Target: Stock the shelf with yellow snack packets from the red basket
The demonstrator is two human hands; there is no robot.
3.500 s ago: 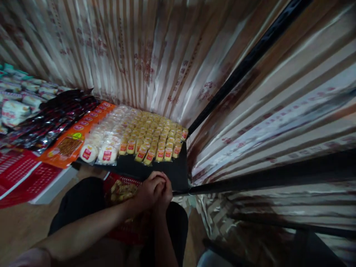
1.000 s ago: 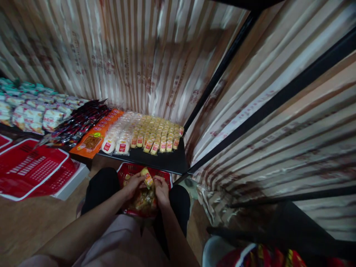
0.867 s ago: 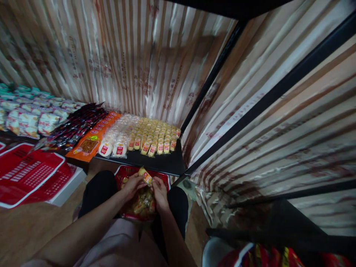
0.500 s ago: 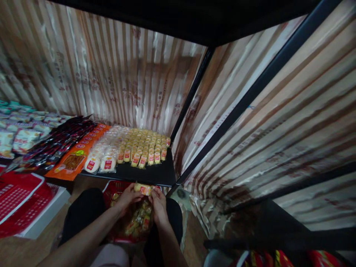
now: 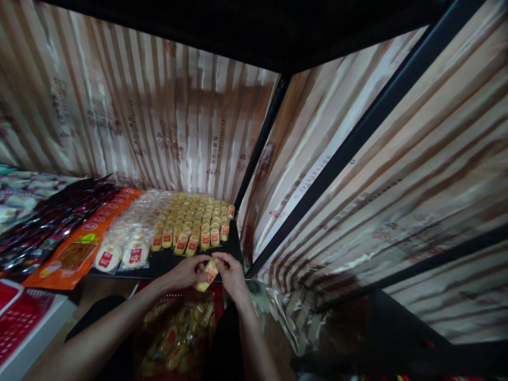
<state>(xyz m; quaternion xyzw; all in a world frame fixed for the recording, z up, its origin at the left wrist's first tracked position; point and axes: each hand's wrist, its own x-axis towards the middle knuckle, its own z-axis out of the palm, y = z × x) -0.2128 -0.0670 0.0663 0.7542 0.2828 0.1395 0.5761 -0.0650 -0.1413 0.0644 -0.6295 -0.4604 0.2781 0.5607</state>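
Observation:
Both my hands pinch one small yellow snack packet [image 5: 207, 274] with a red label, held just over the front edge of a black shelf [image 5: 166, 262]. My left hand [image 5: 184, 272] grips its left side, my right hand [image 5: 230, 272] its right side. On the shelf lie rows of the same yellow packets [image 5: 194, 222], and next to them round white cakes [image 5: 127, 241] in clear wrap. Below my arms a red basket [image 5: 178, 333] on my lap holds several more yellow packets.
Orange snack bags [image 5: 79, 246] and dark red packets [image 5: 47, 222] fill the shelf to the left. A red basket on a white box [image 5: 19, 323] stands at the lower left. Striped cloth walls and black shelf posts [image 5: 257, 143] close in the back and right.
My hands took a yellow packet out of the basket on my lap and lifted it up to the shelf's front edge. The view has tilted upward and closer to the shelf.

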